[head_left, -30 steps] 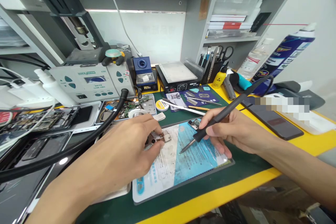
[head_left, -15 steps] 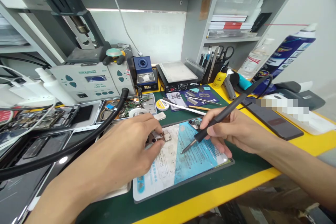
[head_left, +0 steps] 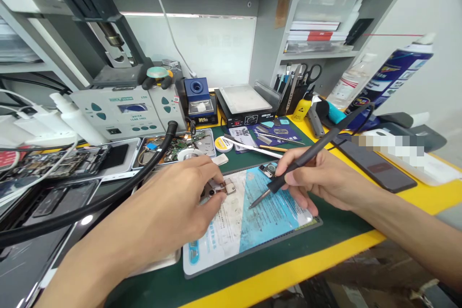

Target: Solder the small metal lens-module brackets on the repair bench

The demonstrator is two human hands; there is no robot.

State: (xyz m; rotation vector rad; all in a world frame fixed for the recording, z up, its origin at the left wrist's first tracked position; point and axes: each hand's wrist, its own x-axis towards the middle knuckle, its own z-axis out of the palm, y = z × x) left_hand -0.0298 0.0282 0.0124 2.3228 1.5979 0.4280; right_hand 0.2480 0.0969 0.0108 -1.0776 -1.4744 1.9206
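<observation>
My right hand (head_left: 317, 175) is closed in a pen-like grip round the dark handle of a soldering iron (head_left: 314, 151). The iron slants down to the left, its metal tip at or just above the blue part of a worn printed work pad (head_left: 267, 231). Thumb and fingers of my left hand (head_left: 180, 197) pinch a small camera module (head_left: 229, 186) at the pad's left half; a dark round lens and a pale flat end show between them, while the rest is covered. Beyond the right fingers lies another small phone part (head_left: 267, 169) with a round lens.
A black hose (head_left: 155, 163) curves across the left over opened phones (head_left: 65, 202). Behind are a hot-air station (head_left: 126, 113), a soldering station (head_left: 200, 106) and a hot plate (head_left: 245, 98). Tweezers (head_left: 281, 138) and a round tin (head_left: 223, 144) lie beyond the pad; a phone (head_left: 375, 163) rests right.
</observation>
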